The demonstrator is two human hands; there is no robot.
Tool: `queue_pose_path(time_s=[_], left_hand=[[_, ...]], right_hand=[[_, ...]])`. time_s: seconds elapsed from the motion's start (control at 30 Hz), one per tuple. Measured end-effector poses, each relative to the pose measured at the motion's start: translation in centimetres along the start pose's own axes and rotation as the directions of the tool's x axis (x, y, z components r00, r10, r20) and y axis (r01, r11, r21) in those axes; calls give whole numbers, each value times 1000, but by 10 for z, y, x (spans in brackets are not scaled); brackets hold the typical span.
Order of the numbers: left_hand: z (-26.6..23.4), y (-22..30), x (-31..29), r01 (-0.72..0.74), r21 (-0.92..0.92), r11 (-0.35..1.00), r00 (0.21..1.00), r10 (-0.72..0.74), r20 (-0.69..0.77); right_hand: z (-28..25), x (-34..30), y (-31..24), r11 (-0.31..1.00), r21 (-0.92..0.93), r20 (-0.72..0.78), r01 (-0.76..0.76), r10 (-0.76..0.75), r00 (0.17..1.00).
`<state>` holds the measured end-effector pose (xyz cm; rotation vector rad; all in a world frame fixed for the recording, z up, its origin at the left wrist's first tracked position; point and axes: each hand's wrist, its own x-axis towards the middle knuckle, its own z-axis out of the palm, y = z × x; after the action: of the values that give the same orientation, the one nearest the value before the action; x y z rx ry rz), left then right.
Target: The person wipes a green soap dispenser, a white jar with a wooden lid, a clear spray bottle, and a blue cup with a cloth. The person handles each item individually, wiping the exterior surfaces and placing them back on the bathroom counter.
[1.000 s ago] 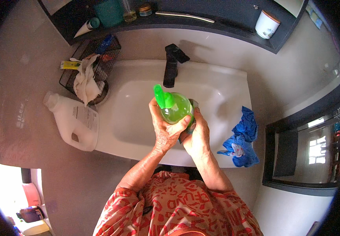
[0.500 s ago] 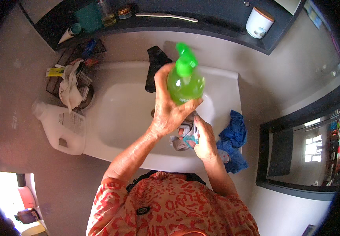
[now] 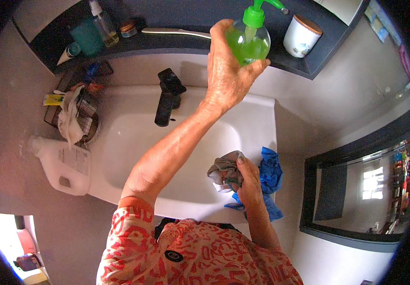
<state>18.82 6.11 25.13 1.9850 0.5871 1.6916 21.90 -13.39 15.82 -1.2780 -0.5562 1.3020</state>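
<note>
My left hand (image 3: 231, 76) grips a clear round pump bottle of green liquid soap (image 3: 248, 43), its green pump on top. The bottle is raised in front of the dark shelf at the back. Lower down, over the right part of the white sink (image 3: 119, 128), my right hand (image 3: 249, 183) is closed on a crumpled greyish-brown cloth (image 3: 225, 170). Beside that hand, a blue cloth (image 3: 270, 173) hangs over the sink's right rim. A black faucet (image 3: 166, 102) stands at the back of the sink, left of my left forearm.
The dark shelf (image 3: 176, 47) holds a white jar with wooden lid (image 3: 302, 35), a white stick-like handle (image 3: 174, 32), a small jar (image 3: 128, 28) and a spray bottle (image 3: 103, 23). At left are a wire basket (image 3: 88, 107) and a white jug (image 3: 62, 164). A dark-framed mirror (image 3: 357, 190) is at right.
My left hand has carried the soap bottle up and away from above the sink to the shelf. My right hand keeps hold of the cloth, now lower and apart from the left.
</note>
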Motion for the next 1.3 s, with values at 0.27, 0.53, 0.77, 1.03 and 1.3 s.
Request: queue_pose_path(time_s=[0.27,0.53,0.77,1.03,1.3], left_hand=[[25,-19,25,78,35,996,994,-75,-86],[29,-24,40,199,96,975,978,-204,49],[37,-7,26,-161,551,819,887,365,-283],[95,12,13,-212,145,966,976,218,-23],[147,5,40,200,129,971,975,-210,71]], right_hand=[[-20,1,10,999,51,33,-16,14,999],[-31,4,21,998,63,-24,-24,26,999],[-35,-2,7,995,-2,-89,-98,97,991],[-52,-5,17,1000,12,-89,-26,27,996],[-85,-20,22,904,-304,17,300,-310,951]])
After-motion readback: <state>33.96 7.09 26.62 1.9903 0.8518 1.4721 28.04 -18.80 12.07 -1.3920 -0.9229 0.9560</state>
